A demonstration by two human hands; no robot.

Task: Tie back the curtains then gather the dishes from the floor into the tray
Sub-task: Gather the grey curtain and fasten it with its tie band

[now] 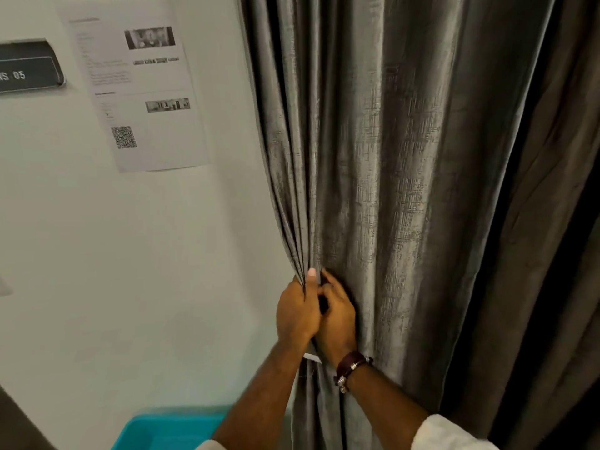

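Both forearms bare below pushed-up white sleeves [451,433]. Right wrist carries a dark maroon band [352,363] with silver metal beads and clasp. No rings observed.

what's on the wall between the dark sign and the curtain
A printed paper sheet with a QR code hangs between the dark sign and the gray curtain, shown in the head view.

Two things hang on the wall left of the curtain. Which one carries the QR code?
The white printed sheet, nearer the curtain; the dark nameplate at the left edge shows only lettering.
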